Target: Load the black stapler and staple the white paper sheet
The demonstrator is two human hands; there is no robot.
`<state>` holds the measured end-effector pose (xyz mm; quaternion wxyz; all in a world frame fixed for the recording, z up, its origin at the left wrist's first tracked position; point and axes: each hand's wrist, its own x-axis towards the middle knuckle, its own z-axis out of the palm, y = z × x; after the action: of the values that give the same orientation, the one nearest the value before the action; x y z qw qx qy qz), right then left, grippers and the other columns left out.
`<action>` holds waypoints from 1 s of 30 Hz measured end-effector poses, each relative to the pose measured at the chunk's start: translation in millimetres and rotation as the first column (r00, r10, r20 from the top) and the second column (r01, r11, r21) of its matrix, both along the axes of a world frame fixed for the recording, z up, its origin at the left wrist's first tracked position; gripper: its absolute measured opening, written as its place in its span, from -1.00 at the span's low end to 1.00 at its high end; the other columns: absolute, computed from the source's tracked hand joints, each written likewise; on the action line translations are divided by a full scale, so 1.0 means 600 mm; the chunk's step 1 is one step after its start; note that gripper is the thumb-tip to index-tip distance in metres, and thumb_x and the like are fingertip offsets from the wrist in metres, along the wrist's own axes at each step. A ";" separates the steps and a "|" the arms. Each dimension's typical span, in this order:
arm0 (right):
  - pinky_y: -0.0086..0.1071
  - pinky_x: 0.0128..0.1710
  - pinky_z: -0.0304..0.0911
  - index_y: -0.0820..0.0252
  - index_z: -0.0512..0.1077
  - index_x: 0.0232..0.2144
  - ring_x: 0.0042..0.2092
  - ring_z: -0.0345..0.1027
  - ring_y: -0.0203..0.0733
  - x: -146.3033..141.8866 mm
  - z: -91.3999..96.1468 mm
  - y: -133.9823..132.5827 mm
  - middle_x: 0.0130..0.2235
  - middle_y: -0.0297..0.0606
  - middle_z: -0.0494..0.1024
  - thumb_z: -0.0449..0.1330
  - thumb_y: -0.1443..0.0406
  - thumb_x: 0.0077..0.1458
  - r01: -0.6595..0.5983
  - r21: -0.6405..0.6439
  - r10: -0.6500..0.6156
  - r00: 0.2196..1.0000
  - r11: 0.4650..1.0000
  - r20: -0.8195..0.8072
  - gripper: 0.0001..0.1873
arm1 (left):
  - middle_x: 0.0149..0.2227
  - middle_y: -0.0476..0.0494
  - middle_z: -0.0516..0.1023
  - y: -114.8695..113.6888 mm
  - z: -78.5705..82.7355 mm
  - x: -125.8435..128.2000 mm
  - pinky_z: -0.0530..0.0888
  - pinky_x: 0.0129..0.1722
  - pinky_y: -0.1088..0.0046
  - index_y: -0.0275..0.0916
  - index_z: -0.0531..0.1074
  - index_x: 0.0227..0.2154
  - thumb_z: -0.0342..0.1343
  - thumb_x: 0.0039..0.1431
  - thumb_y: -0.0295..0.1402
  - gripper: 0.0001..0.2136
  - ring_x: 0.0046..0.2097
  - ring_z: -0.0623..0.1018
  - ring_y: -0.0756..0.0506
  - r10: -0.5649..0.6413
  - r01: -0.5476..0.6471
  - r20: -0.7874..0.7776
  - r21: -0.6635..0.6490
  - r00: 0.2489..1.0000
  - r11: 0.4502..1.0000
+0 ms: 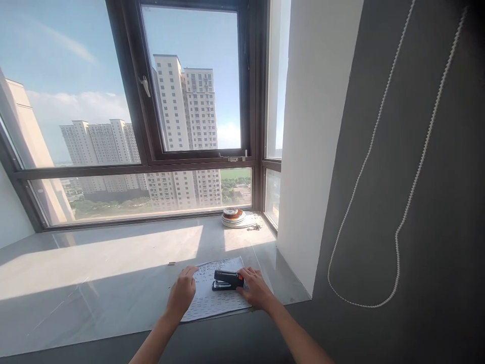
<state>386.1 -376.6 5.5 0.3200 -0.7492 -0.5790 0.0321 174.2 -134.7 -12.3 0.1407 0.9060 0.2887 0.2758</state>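
A printed sheet of paper point(212, 298) lies on the grey windowsill point(94, 273) near its front edge. A black stapler with an orange tip point(227, 279) sits on the sheet. My right hand point(255, 289) rests against the stapler's right end, fingers curled toward it. My left hand point(182, 293) presses on the sheet's left edge with its fingers bent down. A tiny strip, perhaps staples point(172, 263), lies on the sill just left of the paper.
A stack of plates with a brown round object on top point(234, 217) stands at the back right of the sill by the window. A white wall pillar point(314, 146) rises on the right. A beaded blind cord point(397, 167) hangs on the dark wall.
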 end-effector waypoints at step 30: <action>-0.07 0.24 0.14 0.00 0.08 0.46 0.29 0.24 0.09 0.000 -0.028 0.014 0.32 -0.11 0.39 0.03 0.30 0.35 0.114 -0.007 -0.113 0.990 0.993 0.082 -0.33 | 0.35 -0.42 0.32 -0.036 -0.040 0.060 0.25 0.38 0.10 -0.42 0.33 0.28 -0.23 0.37 -0.31 -0.47 0.39 0.30 -0.27 -0.024 0.013 -0.044 -0.231 0.999 0.973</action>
<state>386.3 -368.2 -11.4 0.2930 -0.7835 -0.5477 -0.0135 210.3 -156.6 -36.0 0.2408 0.8924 0.3135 0.2176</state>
